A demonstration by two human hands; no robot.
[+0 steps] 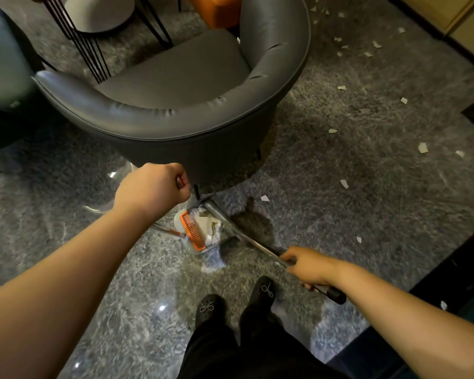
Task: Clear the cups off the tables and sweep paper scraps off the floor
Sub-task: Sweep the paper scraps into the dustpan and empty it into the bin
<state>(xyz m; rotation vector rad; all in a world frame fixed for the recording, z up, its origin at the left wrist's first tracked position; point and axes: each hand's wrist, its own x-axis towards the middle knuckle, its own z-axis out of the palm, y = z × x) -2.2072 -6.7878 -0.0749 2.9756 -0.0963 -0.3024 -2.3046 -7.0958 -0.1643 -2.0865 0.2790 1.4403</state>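
L hand (152, 187) is fisted round the dark top end of the dustpan handle (180, 182), up near the back of the grey tub chair (175, 105). The long-handled dustpan (200, 231) sits on the floor just below and right of that fist, w/ an orange comb strip (193, 231) along its left edge and a wad of white paper scraps (210, 228) already inside. Its mouth seems to face right.

R hand (308, 266) is wrapped round the metal broom handle (246, 236), fingers curled under it, w/ the black grip end (334, 295) sticking out near-right past the hand. The handle's long axis runs from near-right up to far-left. Its far end meets the pan's right side, where the dark blurred shape on the floor looks like the broom head (251, 218), though it's too smeared to be sure.

The relation that matters: the loose scraps all lie right and far of the pan, on the broom side. Closest is one white scrap (265, 198) just far-right of the broom head, then another (344, 183) further right, plus a wide scatter (367, 50) toward the far-right wall. None show to the left of the pan.

My read: the R hand does the reaching, since it's the nearer one, pulling scraps left along the floor toward the pan mouth while the L hand just steadies the pan. Probably the pan needs shifting right soon, as the far scatter is well apart from it. No cups in view, so can't tell the state of that half of the job.
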